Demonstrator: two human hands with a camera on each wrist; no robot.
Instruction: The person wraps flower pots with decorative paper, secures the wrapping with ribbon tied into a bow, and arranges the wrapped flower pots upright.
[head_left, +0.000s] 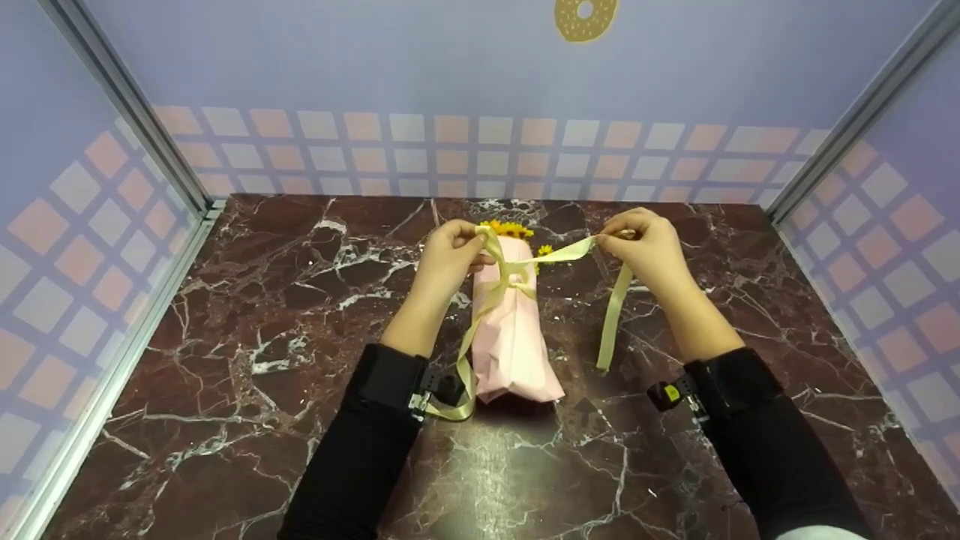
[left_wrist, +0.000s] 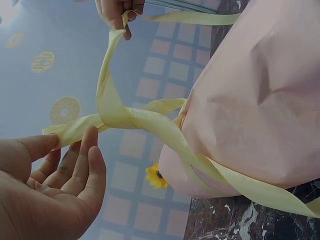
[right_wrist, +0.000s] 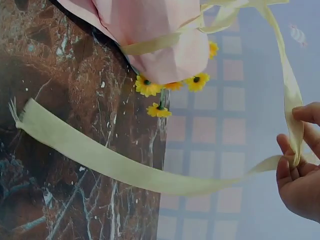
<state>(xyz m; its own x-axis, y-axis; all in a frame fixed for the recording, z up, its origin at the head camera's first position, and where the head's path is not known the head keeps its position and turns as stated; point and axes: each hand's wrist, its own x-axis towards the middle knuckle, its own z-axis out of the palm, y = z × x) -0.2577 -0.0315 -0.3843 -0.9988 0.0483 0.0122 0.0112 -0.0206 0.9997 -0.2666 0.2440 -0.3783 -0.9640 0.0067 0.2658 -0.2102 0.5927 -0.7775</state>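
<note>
A bouquet in pink wrapping paper point(head_left: 514, 337) lies on the table, its yellow flowers point(right_wrist: 148, 86) showing at the far end. Round its upper part runs a pale yellow ribbon point(left_wrist: 150, 121), crossed over itself above the paper. My left hand point(head_left: 448, 255) pinches one loop of the ribbon between thumb and fingers, left of the bouquet. Off to the right, my right hand point(head_left: 643, 244) pinches the other part and holds it taut. One frayed tail point(right_wrist: 100, 155) hangs from the right hand; the other trails down the bouquet's left side.
The dark red marbled table point(head_left: 247, 420) extends on all sides of the bouquet. Behind it stands a lilac wall point(head_left: 360, 60) with pink and white squares, and side panels rise at left and right. A camera is strapped to each wrist.
</note>
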